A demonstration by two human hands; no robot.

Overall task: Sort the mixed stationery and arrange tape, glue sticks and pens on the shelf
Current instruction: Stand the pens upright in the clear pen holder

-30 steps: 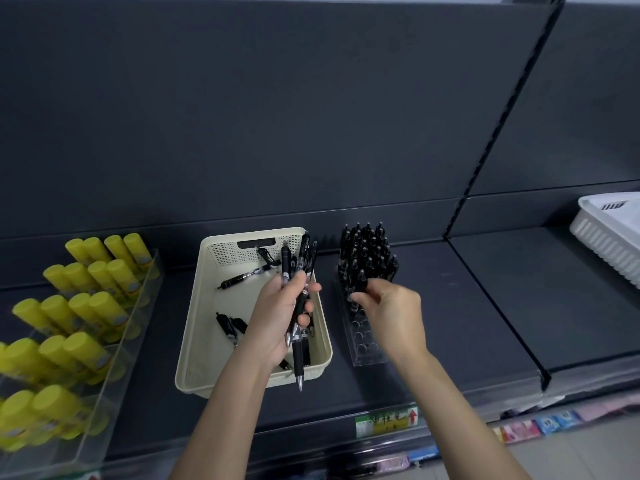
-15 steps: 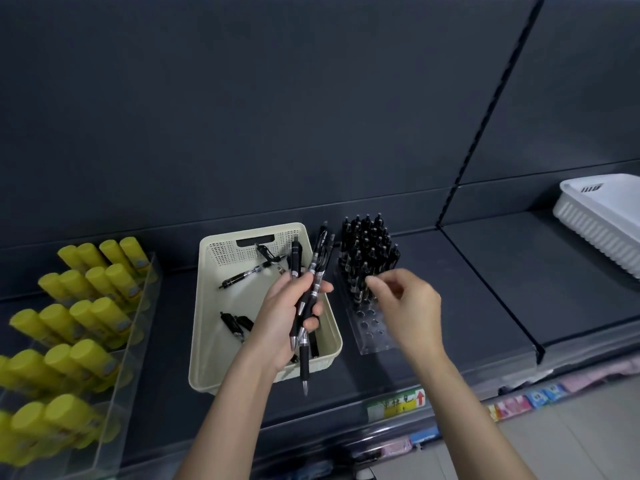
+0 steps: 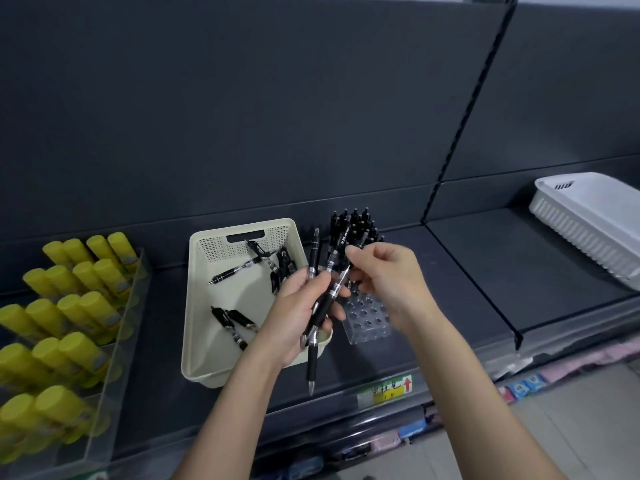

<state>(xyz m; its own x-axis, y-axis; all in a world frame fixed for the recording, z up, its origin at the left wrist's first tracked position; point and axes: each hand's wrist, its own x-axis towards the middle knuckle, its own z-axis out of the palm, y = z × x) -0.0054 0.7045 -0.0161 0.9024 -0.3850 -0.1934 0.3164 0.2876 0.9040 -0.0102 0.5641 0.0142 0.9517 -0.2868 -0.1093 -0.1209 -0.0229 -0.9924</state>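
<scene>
My left hand (image 3: 298, 313) grips a bundle of black pens (image 3: 320, 306) over the right edge of the cream basket (image 3: 204, 306). My right hand (image 3: 391, 282) pinches the top of one pen of that bundle, just in front of the clear pen holder (image 3: 369, 317). The holder's back rows are filled with upright black pens (image 3: 356, 225); its front holes show empty. Several loose black pens (image 3: 239, 268) lie in the basket. Yellow glue sticks (image 3: 69, 303) stand in a clear tiered rack on the left.
The dark shelf (image 3: 485, 271) runs to the right, with a white ribbed basket (image 3: 588, 226) at its far right. A vertical divider strip (image 3: 467, 109) splits the back panel. A price label (image 3: 384, 389) sits on the shelf's front edge.
My right hand moved left from the pen holder to the bundle and now pinches one pen's top. My left hand still holds the bundle, lifted a little nearer the holder.
</scene>
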